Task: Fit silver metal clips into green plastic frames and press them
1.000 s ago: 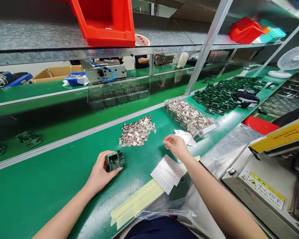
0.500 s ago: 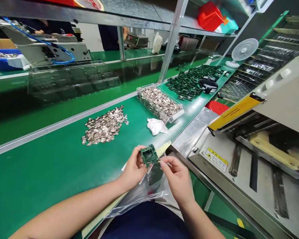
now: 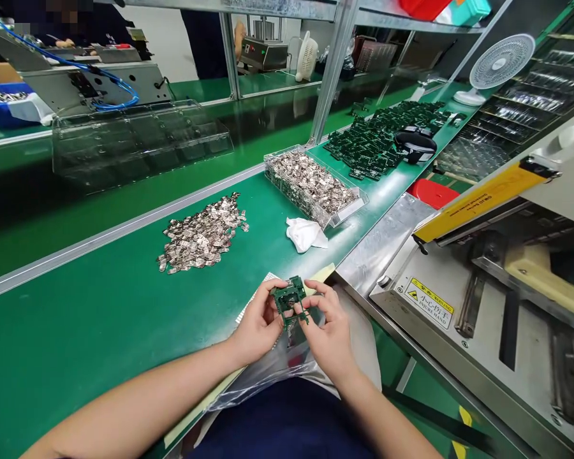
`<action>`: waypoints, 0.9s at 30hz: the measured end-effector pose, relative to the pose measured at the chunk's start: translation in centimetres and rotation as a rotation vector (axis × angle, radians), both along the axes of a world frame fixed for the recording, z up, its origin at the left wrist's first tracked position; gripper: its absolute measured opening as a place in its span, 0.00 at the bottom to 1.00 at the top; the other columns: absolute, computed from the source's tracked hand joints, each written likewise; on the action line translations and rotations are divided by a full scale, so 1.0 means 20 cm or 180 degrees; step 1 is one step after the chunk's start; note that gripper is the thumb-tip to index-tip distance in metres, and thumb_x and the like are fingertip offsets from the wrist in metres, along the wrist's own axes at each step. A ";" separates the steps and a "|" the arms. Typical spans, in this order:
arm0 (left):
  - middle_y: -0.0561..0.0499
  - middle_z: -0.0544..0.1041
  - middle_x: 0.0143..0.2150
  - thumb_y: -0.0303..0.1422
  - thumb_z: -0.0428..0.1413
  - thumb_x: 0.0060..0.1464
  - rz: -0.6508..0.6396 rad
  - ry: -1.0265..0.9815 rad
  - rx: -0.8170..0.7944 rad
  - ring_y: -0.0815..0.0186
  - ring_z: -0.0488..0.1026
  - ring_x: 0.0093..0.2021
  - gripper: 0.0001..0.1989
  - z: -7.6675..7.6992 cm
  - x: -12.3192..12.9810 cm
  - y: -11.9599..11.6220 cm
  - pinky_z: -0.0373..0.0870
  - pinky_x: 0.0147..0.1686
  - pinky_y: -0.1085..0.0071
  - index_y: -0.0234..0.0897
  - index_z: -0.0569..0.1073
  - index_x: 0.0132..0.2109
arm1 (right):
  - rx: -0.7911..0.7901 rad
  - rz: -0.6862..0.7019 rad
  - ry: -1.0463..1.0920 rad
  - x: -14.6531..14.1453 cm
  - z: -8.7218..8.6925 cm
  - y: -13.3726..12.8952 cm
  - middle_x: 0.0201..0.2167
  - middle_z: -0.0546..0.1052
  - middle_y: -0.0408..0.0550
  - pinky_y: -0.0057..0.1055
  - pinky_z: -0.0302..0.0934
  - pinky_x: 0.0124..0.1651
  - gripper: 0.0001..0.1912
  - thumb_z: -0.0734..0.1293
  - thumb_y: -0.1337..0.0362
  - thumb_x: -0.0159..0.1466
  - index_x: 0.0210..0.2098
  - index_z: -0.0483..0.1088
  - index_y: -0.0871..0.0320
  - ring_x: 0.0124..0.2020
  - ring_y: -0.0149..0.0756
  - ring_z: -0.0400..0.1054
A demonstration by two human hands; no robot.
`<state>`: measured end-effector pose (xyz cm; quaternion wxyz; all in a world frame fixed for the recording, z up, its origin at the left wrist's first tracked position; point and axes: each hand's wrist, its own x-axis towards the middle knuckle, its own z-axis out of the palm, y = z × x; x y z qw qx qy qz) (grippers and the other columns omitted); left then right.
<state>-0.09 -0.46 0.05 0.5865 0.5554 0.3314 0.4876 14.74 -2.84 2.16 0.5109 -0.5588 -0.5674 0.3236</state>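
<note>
A small green circuit board frame [image 3: 295, 285] with a square opening is held up in front of me, at the near edge of the green bench. My left hand [image 3: 254, 326] grips its left side between thumb and fingers. On the other side, my right hand [image 3: 332, 331] has its thumb and fingers closed on the right and lower part of the board. The fingertips partly hide the opening. Beyond the hands lie a crumpled white tissue [image 3: 306, 234] and a loose pile of small silvery metal pieces [image 3: 203, 236].
A clear box [image 3: 313, 185] heaped with metal pieces stands beyond the tissue. Behind it spreads a heap of green circuit boards [image 3: 382, 140] beside a black strapped item [image 3: 415, 145]. A metal press machine [image 3: 425, 280] with a warning label borders the right. A fan [image 3: 502, 60] stands farther back.
My right hand has shifted from the board's lower right corner to a closer grip across its right side and opening. The board looks slightly tilted. The camera view has also shifted.
</note>
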 end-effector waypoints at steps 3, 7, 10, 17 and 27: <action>0.49 0.70 0.43 0.32 0.57 0.59 -0.0049 0.0014 0.0028 0.68 0.70 0.39 0.16 0.00 0.00 0.00 0.69 0.38 0.74 0.44 0.63 0.53 | -0.0053 -0.0111 0.0023 -0.01 0.01 0.00 0.48 0.70 0.52 0.43 0.57 0.55 0.06 0.67 0.63 0.63 0.30 0.73 0.54 0.52 0.47 0.64; 0.50 0.70 0.42 0.32 0.57 0.59 -0.0048 0.0010 0.0009 0.69 0.70 0.38 0.17 0.00 0.00 0.00 0.69 0.37 0.75 0.44 0.63 0.54 | -0.0082 -0.0130 0.0189 -0.02 0.01 -0.01 0.47 0.70 0.52 0.41 0.60 0.52 0.07 0.67 0.62 0.63 0.30 0.73 0.55 0.50 0.46 0.66; 0.51 0.69 0.43 0.31 0.57 0.59 -0.0078 -0.0062 -0.0028 0.69 0.69 0.39 0.18 0.00 0.00 0.00 0.69 0.38 0.76 0.46 0.63 0.54 | -0.0074 -0.0173 0.0248 -0.02 0.01 -0.01 0.47 0.70 0.52 0.40 0.60 0.52 0.07 0.67 0.62 0.64 0.30 0.73 0.56 0.50 0.45 0.66; 0.52 0.69 0.41 0.31 0.56 0.60 -0.0076 -0.0050 0.0038 0.70 0.68 0.38 0.16 0.00 0.01 0.00 0.68 0.37 0.76 0.46 0.63 0.53 | 0.0050 -0.0249 0.0026 -0.04 0.01 -0.01 0.47 0.70 0.53 0.37 0.64 0.47 0.06 0.67 0.61 0.63 0.31 0.72 0.55 0.49 0.45 0.66; 0.50 0.70 0.40 0.36 0.56 0.59 0.0223 0.0115 -0.0274 0.66 0.68 0.36 0.15 0.00 0.01 -0.01 0.70 0.36 0.71 0.41 0.65 0.51 | -0.0123 -0.0061 0.0256 -0.04 0.00 -0.02 0.44 0.71 0.52 0.34 0.67 0.40 0.04 0.66 0.62 0.65 0.34 0.70 0.55 0.43 0.43 0.67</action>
